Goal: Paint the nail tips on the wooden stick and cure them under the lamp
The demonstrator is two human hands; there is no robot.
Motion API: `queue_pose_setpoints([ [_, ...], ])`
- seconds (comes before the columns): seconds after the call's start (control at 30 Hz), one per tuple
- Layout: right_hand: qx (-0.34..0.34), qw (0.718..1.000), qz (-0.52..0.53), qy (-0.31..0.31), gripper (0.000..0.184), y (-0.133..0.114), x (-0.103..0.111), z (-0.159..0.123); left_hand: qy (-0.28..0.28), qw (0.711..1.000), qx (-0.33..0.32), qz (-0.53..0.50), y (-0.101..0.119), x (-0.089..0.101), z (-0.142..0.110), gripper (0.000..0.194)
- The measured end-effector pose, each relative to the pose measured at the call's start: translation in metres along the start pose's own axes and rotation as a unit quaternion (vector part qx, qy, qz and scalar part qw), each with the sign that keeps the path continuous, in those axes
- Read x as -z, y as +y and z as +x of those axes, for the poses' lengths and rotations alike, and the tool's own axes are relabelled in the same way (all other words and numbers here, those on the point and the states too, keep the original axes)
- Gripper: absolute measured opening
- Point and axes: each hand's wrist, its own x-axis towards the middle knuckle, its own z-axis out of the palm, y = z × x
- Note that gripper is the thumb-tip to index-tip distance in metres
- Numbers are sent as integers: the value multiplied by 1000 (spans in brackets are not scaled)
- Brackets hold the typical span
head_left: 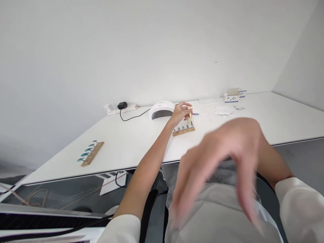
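Observation:
My left hand point(181, 112) reaches out over the white table point(141, 141), fingers pinched round a small gold-capped brush or bottle point(189, 113). It hovers just above a wooden strip point(184, 130) that carries several small nail tips. My right hand point(222, 165) hangs close to the camera, blurred by motion, fingers spread and drooping, holding nothing. It is well short of the table edge.
A white nail lamp point(161, 109) stands behind my left hand, its cable running to a power strip point(121, 108). A second wooden strip with teal nail tips point(90, 153) lies at the left. Sticker sheets point(205, 116) and small boxes point(232, 95) sit at the back right.

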Motion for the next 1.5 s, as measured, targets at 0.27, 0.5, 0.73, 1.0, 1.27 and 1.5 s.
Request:
queue_pose_setpoints([
  [0.27,-214,873,-144,414,26,97,89,-93,-4,1000,4,-4,3,2,-1,28],
  [0.5,-277,844,-147,436,48,167,91,-101,2,1000,-8,-4,-2,4,1,28],
  [0.73,-251,839,-172,450,43,183,86,-83,-11,1000,3,10,2,-3,-3,29],
  [1.0,-236,840,-148,466,37,183,84,-80,-26,999,16,19,6,-8,-7,28],
  [1.27,-234,839,-150,468,39,186,86,-81,-30,999,23,33,10,-12,-10,25],
  [1.5,-236,838,-139,471,41,186,86,-81,-26,999,26,32,7,-10,-8,25],
])
